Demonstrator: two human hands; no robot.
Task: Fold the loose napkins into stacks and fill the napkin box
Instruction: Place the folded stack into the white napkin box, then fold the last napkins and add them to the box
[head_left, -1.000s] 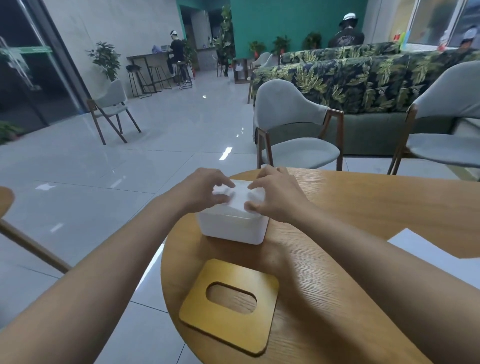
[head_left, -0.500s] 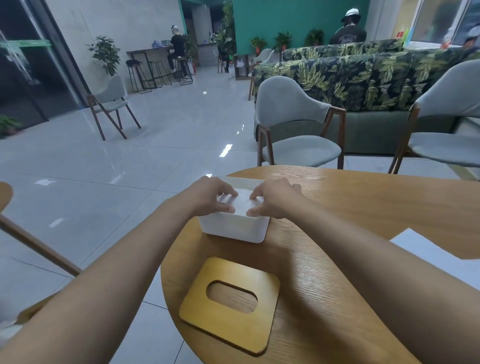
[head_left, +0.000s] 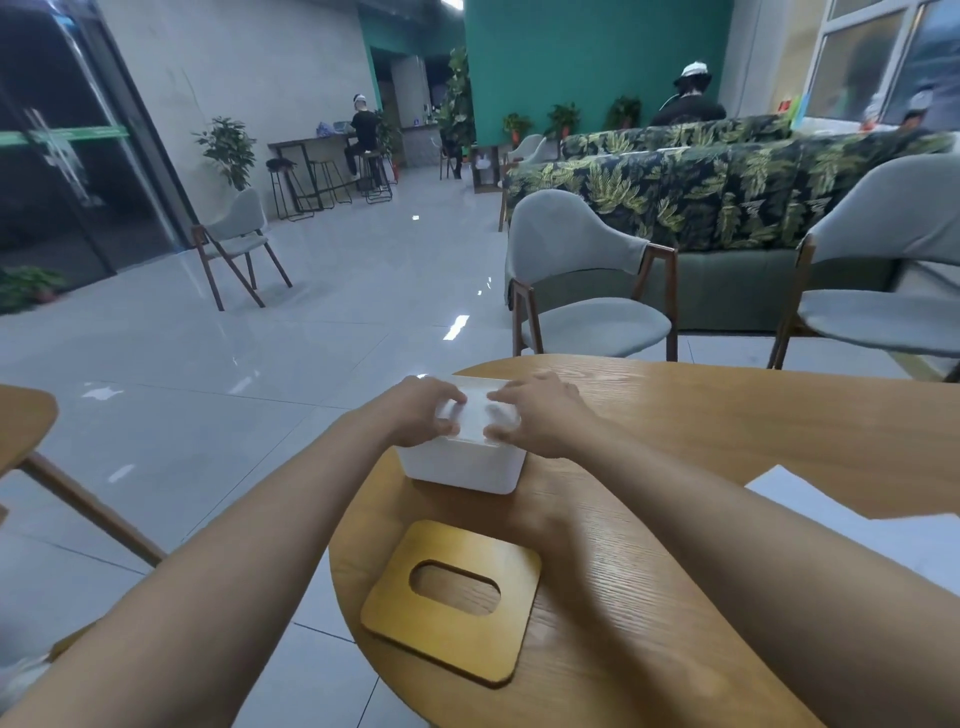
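A white napkin box (head_left: 462, 470) stands lidless near the far left edge of the round wooden table (head_left: 727, 415). A white stack of folded napkins (head_left: 475, 413) sits in its top opening. My left hand (head_left: 415, 415) grips the stack's left side and my right hand (head_left: 540, 415) presses its right side, fingers curled down onto it. The box's wooden lid (head_left: 452, 597), with an oval slot, lies flat on the table in front of the box. Loose white napkins (head_left: 831, 514) lie at the right, partly hidden by my right forearm.
Grey chairs (head_left: 587, 280) stand beyond the table, with a leaf-patterned sofa (head_left: 727, 182) behind them. The table's left edge drops to the tiled floor (head_left: 260, 389). Another wooden table's edge (head_left: 21, 421) shows at far left. People sit far in the background.
The napkin stack has sunk lower into the box under both hands. My view has tilted slightly upward; the lid and the loose napkins have not moved.
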